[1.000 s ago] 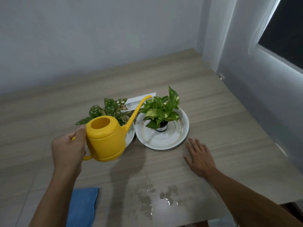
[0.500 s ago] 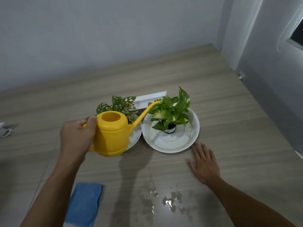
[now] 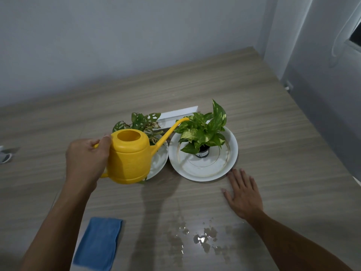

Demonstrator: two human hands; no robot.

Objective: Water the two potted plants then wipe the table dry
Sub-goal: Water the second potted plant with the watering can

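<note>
My left hand [image 3: 87,161] grips the handle of a yellow watering can [image 3: 130,157], held above the table with its spout tip over the leaves of the right plant [image 3: 203,130]. That plant stands in a small dark pot on a white plate [image 3: 228,161]. The left plant [image 3: 143,122], with holed leaves, sits on another white plate [image 3: 159,163], partly hidden behind the can. My right hand [image 3: 243,194] lies flat on the table, fingers spread, just below the right plate. A folded blue cloth [image 3: 99,241] lies near the front edge. A water puddle [image 3: 201,237] shines on the table.
The wooden table [image 3: 283,143] meets grey walls at the back and right. A white flat box [image 3: 177,115] lies behind the plants. A small white object [image 3: 4,154] sits at the far left edge.
The view has shifted so the plants sit further right in frame. The can stays held over the plants, its spout still reaching the right plant. My right hand remains flat on the table.
</note>
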